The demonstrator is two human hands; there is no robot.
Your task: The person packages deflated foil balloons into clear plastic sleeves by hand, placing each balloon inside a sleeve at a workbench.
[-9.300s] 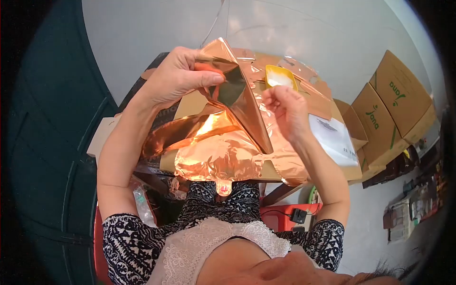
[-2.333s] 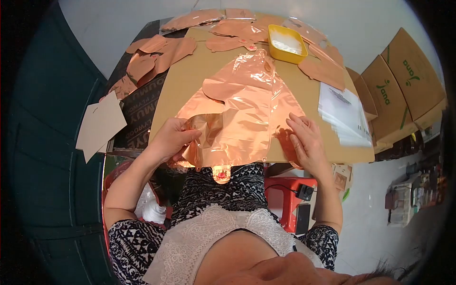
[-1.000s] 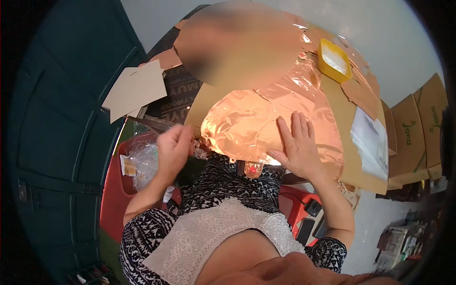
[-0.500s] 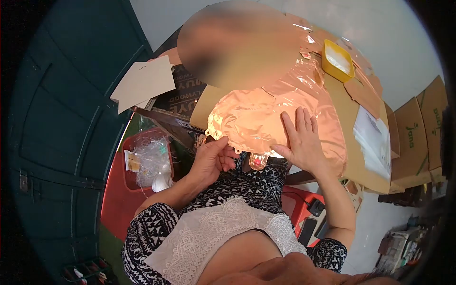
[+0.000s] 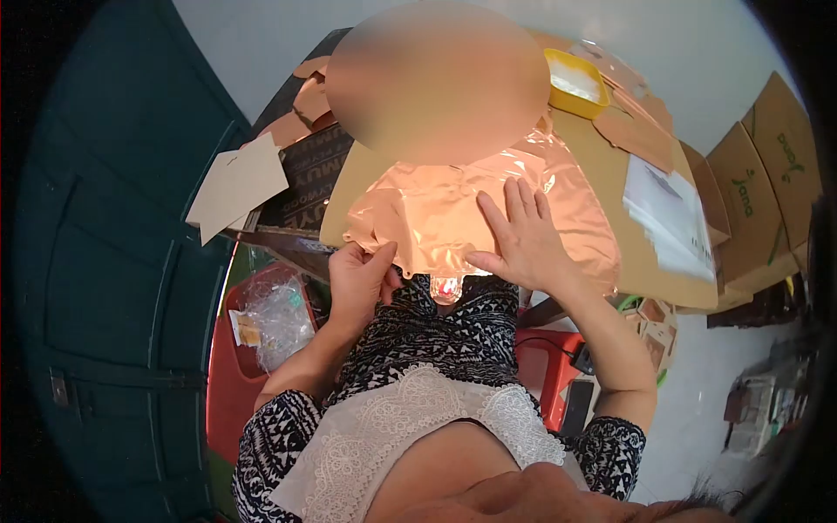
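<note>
A flat, shiny copper-coloured foil balloon (image 5: 436, 213) lies on a cardboard sheet (image 5: 602, 174) covering the table, its near edge overhanging toward my lap. My left hand (image 5: 359, 281) pinches the balloon's near left edge at the table's rim. Fingers spread, my right hand (image 5: 521, 242) presses flat on the foil at its near middle. The balloon's small neck (image 5: 445, 288) hangs down between my hands, glowing orange. A blurred oval patch hides the far part of the balloon.
A yellow tray (image 5: 575, 83) stands at the back of the table, with more copper foil pieces (image 5: 641, 135) and a stack of white sheets (image 5: 667, 209) to the right. Cardboard boxes (image 5: 776, 166) sit far right. Loose cardboard cards (image 5: 235, 183) and a red bin holding plastic bags (image 5: 270, 318) lie left.
My left hand has moved up from my lap to the balloon's near left edge and taken hold of it. My right hand stays pressed on the foil. The view has shifted slightly.
</note>
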